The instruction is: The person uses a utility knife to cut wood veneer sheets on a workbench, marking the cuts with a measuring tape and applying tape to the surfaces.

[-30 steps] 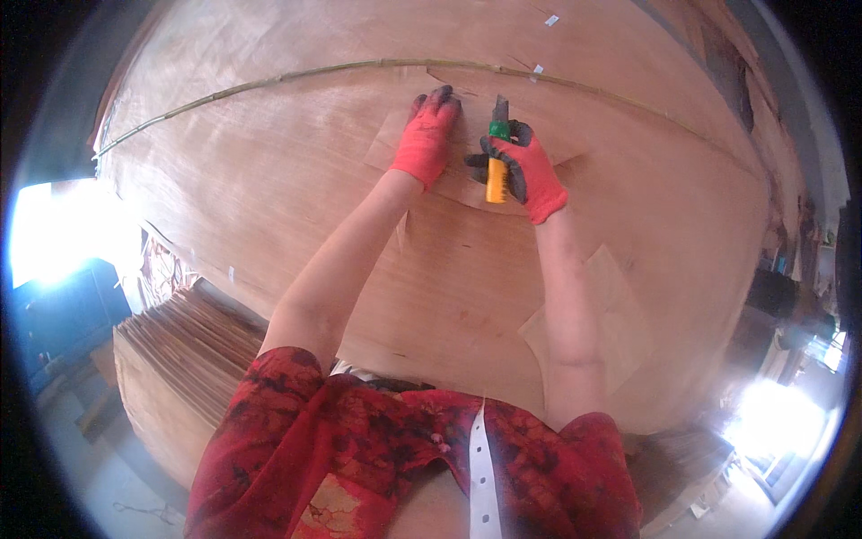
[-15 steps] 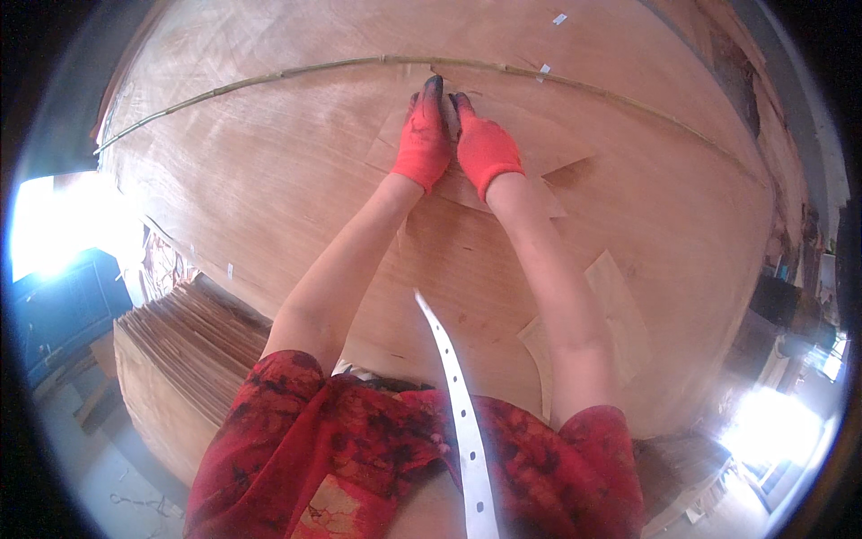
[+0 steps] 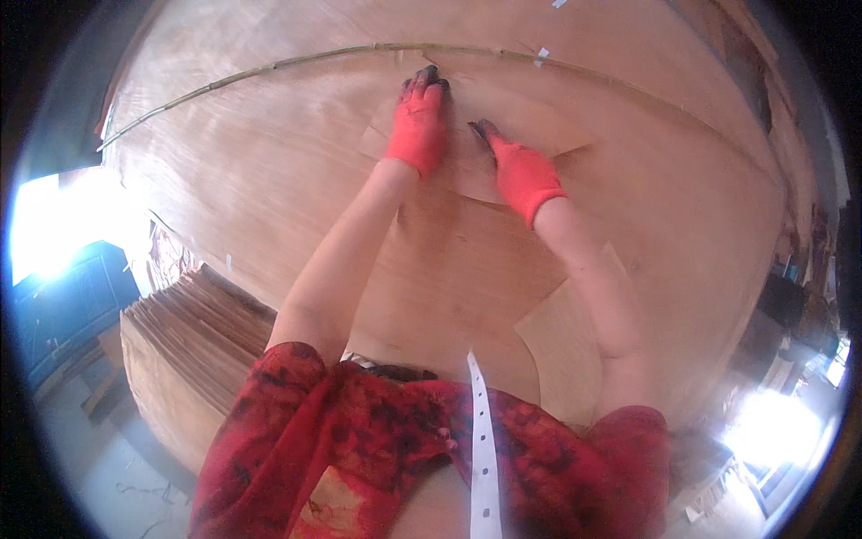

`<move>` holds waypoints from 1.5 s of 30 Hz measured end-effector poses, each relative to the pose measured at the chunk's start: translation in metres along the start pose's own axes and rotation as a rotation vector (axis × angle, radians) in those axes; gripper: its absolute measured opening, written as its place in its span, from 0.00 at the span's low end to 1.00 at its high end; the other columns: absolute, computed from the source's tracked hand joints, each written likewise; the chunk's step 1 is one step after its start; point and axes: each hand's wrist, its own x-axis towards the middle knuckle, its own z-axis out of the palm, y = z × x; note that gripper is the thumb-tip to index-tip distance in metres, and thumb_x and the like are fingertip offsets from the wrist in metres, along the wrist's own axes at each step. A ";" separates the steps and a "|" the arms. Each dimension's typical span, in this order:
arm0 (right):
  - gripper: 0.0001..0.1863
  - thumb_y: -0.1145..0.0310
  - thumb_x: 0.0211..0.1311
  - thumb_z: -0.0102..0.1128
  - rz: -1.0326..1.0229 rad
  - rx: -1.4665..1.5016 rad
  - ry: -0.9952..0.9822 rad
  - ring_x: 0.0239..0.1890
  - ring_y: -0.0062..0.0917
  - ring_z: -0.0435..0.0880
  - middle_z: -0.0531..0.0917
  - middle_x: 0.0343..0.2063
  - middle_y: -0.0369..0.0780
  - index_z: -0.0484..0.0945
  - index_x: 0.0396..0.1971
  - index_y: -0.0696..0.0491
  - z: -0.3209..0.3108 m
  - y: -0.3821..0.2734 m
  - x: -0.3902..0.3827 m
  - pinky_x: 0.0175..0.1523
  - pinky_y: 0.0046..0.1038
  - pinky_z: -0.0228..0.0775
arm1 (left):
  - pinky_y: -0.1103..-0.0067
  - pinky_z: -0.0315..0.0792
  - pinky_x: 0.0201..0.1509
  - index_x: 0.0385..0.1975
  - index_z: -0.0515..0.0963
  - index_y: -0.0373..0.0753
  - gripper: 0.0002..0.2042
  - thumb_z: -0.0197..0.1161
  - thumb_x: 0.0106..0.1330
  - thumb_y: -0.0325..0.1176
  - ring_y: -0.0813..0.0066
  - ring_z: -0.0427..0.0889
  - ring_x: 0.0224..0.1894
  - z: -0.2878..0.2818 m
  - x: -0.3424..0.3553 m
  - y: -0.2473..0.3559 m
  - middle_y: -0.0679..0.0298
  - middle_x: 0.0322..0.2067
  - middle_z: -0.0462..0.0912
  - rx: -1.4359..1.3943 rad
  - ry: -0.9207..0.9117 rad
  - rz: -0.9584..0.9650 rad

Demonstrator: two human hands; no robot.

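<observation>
A large sheet of wood veneer (image 3: 305,193) spreads out in front of me. On it, under and between my hands, lies a smaller loose veneer piece (image 3: 539,135) with angled edges. My left hand (image 3: 419,126), in a red glove with dark fingertips, lies on this veneer with its fingers stretched forward, just short of a thin bamboo stick (image 3: 269,69). To the right, my right hand (image 3: 521,171), gloved alike, is closed with its fingertips pinched low over the piece. A small dark tip shows at the fingers; what it belongs to is not clear.
The bamboo stick crosses the far part of the sheet from side to side. Another loose veneer piece (image 3: 561,346) lies below my right forearm. A stack of veneer sheets (image 3: 193,332) stands at the lower left. A white strip with holes (image 3: 483,440) hangs in front of me.
My right hand has moved away from the left, to the right and toward me. My left hand stays near the stick, its fingers now flatter. The white strip has swung slightly.
</observation>
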 end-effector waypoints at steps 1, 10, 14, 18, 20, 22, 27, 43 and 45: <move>0.32 0.73 0.67 0.42 -0.010 -0.011 -0.020 0.46 0.48 0.85 0.83 0.45 0.54 0.59 0.71 0.40 -0.001 0.010 -0.005 0.49 0.47 0.77 | 0.60 0.55 0.74 0.52 0.74 0.36 0.18 0.61 0.63 0.36 0.47 0.63 0.68 -0.001 0.001 0.005 0.46 0.64 0.67 -0.002 0.007 -0.014; 0.32 0.64 0.66 0.54 -0.261 -0.249 -0.127 0.47 0.42 0.84 0.83 0.43 0.44 0.61 0.69 0.27 -0.053 0.098 -0.013 0.46 0.42 0.77 | 0.58 0.56 0.70 0.51 0.74 0.36 0.28 0.68 0.57 0.51 0.47 0.63 0.67 -0.008 0.006 0.030 0.50 0.65 0.67 0.118 0.000 -0.116; 0.32 0.62 0.64 0.59 -0.349 -0.384 -0.178 0.47 0.40 0.83 0.82 0.42 0.43 0.64 0.68 0.27 -0.067 0.127 0.000 0.48 0.41 0.77 | 0.58 0.57 0.70 0.51 0.75 0.36 0.28 0.68 0.57 0.51 0.47 0.63 0.67 -0.006 0.004 0.025 0.50 0.65 0.67 0.149 0.015 -0.109; 0.33 0.69 0.61 0.60 -0.351 -0.252 -0.128 0.48 0.40 0.82 0.82 0.46 0.42 0.68 0.66 0.30 -0.071 0.170 -0.003 0.50 0.38 0.75 | 0.59 0.57 0.70 0.51 0.75 0.36 0.28 0.68 0.58 0.51 0.48 0.63 0.67 -0.004 0.005 0.026 0.51 0.65 0.68 0.168 0.006 -0.122; 0.32 0.78 0.61 0.55 -0.275 -0.347 -0.146 0.50 0.40 0.82 0.81 0.50 0.41 0.71 0.65 0.34 -0.077 0.193 -0.010 0.53 0.35 0.75 | 0.59 0.56 0.70 0.51 0.75 0.37 0.28 0.68 0.58 0.51 0.49 0.62 0.67 -0.005 0.003 0.027 0.51 0.65 0.68 0.169 -0.004 -0.129; 0.30 0.77 0.61 0.55 -0.292 -0.339 -0.139 0.51 0.41 0.81 0.81 0.51 0.42 0.72 0.64 0.37 -0.087 0.237 -0.028 0.55 0.35 0.74 | 0.58 0.56 0.71 0.53 0.74 0.37 0.30 0.68 0.58 0.51 0.49 0.62 0.68 -0.006 0.005 0.027 0.51 0.65 0.67 0.140 -0.023 -0.122; 0.28 0.71 0.64 0.56 -0.372 0.072 0.280 0.49 0.41 0.81 0.82 0.48 0.43 0.71 0.64 0.33 -0.106 0.206 -0.035 0.53 0.39 0.74 | 0.59 0.56 0.71 0.65 0.63 0.36 0.39 0.70 0.57 0.49 0.49 0.63 0.67 -0.008 0.001 0.031 0.50 0.65 0.65 0.072 0.050 -0.130; 0.28 0.72 0.69 0.44 -0.652 -0.423 0.197 0.42 0.43 0.86 0.83 0.39 0.45 0.69 0.63 0.24 -0.054 0.031 0.117 0.43 0.42 0.80 | 0.60 0.59 0.70 0.69 0.57 0.35 0.48 0.75 0.51 0.48 0.50 0.64 0.66 -0.004 0.001 0.031 0.48 0.64 0.66 0.012 0.084 -0.150; 0.28 0.71 0.69 0.43 -0.626 -0.469 0.141 0.44 0.43 0.85 0.84 0.41 0.45 0.69 0.63 0.24 -0.060 0.024 0.115 0.44 0.42 0.80 | 0.60 0.61 0.68 0.69 0.57 0.35 0.49 0.75 0.50 0.48 0.50 0.67 0.64 -0.004 -0.001 0.032 0.50 0.62 0.68 0.051 0.093 -0.135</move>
